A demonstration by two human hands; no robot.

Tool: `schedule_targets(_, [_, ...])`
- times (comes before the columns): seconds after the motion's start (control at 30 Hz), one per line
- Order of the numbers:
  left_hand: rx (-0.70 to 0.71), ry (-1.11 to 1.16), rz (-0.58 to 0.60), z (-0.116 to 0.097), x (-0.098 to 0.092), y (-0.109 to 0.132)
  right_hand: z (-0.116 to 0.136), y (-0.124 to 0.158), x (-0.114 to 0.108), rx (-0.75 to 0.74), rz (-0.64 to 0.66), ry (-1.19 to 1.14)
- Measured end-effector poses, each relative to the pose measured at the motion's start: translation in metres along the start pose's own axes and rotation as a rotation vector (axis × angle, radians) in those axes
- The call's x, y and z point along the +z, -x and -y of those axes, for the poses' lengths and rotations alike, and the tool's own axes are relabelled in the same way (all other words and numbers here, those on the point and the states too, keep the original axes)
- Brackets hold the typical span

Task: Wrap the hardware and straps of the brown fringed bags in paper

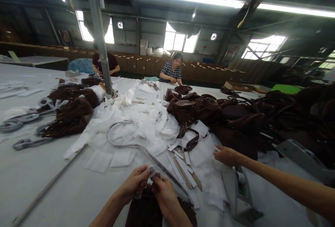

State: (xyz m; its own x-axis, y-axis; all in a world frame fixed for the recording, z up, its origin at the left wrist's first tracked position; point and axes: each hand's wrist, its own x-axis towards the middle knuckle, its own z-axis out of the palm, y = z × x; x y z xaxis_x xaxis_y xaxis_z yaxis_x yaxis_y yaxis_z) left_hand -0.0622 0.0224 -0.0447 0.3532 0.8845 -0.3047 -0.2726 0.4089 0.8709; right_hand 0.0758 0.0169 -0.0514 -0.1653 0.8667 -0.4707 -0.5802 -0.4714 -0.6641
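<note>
In the lower middle of the head view, my left hand (137,180) pinches a bag strap (154,170) covered in thin whitish wrapping. Close beside it, my right hand (164,192) grips the same strap, fingertips nearly meeting the left ones. Beneath both hands lies a dark brown bag (142,211), partly hidden by my forearms. A long wrapped strap length (149,152) curves away over the white sheets; whether it joins the piece in my fingers I cannot tell.
A co-worker's hand (226,155) reaches in from the right over white packing sheets (206,160), near a grey tape dispenser (239,195). Card strips (183,171) lie beside them. Brown bags (235,118) are heaped at right, more (74,111) at left. A metal post (101,35) rises from the table.
</note>
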Motion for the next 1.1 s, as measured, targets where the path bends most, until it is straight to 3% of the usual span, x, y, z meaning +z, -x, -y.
schedule_targets(0.2, [-0.012, 0.098, -0.076, 0.013, 0.007, -0.003, -0.006, -0.009, 0.003, 0.003, -0.01, -0.047])
schedule_targets(0.37, [-0.003, 0.1, -0.065, 0.016, 0.01, -0.003, -0.003, -0.011, 0.005, -0.036, -0.006, -0.046])
schedule_targets(0.53, [0.059, 0.014, -0.024, 0.017, 0.007, -0.004, 0.003, -0.003, -0.001, -0.067, -0.021, -0.049])
schedule_targets(0.8, [0.128, 0.006, -0.031, 0.018, 0.009, -0.001, 0.013, 0.009, -0.004, -0.031, 0.084, -0.084])
schedule_targets(1.0, [0.132, -0.103, -0.032, 0.014, 0.011, 0.002, 0.006, 0.01, -0.01, -0.027, 0.084, -0.13])
schedule_targets(1.1, [0.203, -0.178, -0.045, 0.008, 0.017, 0.002, 0.0, 0.009, -0.014, -0.067, 0.064, -0.104])
